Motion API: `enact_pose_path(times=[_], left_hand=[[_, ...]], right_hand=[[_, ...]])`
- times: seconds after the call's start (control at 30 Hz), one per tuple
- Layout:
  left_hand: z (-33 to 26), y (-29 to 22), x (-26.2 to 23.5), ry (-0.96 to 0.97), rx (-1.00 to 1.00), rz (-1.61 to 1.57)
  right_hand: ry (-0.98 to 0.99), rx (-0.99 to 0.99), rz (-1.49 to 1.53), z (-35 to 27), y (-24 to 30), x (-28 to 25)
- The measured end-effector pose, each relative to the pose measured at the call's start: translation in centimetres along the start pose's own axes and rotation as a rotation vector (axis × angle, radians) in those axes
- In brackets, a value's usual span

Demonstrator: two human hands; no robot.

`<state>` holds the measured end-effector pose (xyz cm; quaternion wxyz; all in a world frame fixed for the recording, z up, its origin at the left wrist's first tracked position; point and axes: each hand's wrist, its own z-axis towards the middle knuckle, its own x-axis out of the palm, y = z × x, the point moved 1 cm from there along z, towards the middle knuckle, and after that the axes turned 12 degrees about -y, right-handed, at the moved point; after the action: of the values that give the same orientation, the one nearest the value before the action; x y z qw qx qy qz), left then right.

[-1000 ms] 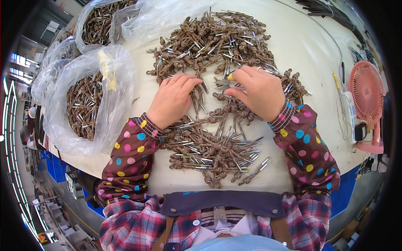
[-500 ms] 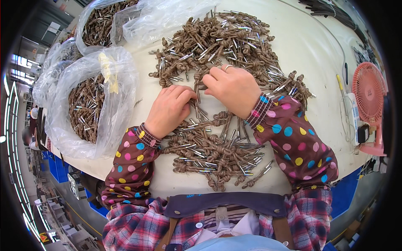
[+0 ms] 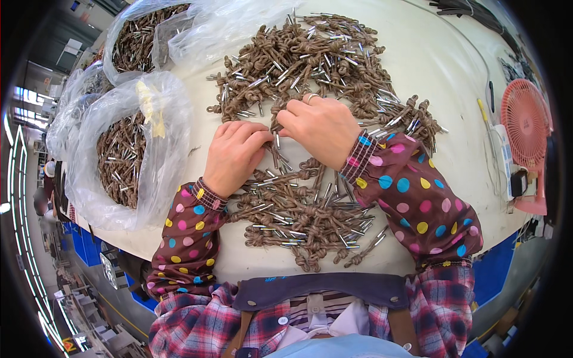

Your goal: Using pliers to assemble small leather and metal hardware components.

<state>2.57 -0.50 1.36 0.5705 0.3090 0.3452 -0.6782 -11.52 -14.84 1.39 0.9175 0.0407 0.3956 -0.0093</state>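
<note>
Between my two hands is a brown knotted cord (image 3: 276,124) with a silver metal tip. My left hand (image 3: 234,154) pinches it from the left, thumb and fingertips together. On the other side my right hand (image 3: 321,128), with a ring on one finger, is closed on the same cord; its fingertips are partly hidden. A large heap of similar knotted cords (image 3: 298,65) lies just beyond my hands. Closer to my body, a smaller pile of cords (image 3: 307,224) spreads between my forearms, and one cord (image 3: 365,250) lies at its right edge.
On the left stand clear plastic bags (image 3: 170,161) filled with the same cords. A pink fan (image 3: 525,122) stands at the right table edge, beside a white power strip (image 3: 500,156) and a yellow-handled tool (image 3: 482,111). Dark strips (image 3: 471,11) lie at the far right.
Both hands have shifted slightly left with the cord pinched between them. The whole view has also moved a little. The piles look the same.
</note>
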Motion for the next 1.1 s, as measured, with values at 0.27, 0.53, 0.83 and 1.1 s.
enact_pose_path(times=[0.27,0.53,0.83,1.1], left_hand=[[-0.1,-0.1,-0.2,-0.092,-0.315,-0.314],[-0.3,-1.0,0.2,-0.018,-0.417,-0.422],[-0.2,-1.4,-0.1,-0.045,-0.334,-0.382],[-0.7,-1.1,0.2,-0.019,-0.328,-0.329]], right_hand=[[-0.102,0.195,-0.004,-1.4,-2.5,-3.8],[-0.127,0.211,0.057,-3.0,-2.4,-5.8],[-0.043,0.059,0.096,-0.5,0.0,-1.7],[-0.035,0.029,0.068,-0.5,0.5,-0.8]])
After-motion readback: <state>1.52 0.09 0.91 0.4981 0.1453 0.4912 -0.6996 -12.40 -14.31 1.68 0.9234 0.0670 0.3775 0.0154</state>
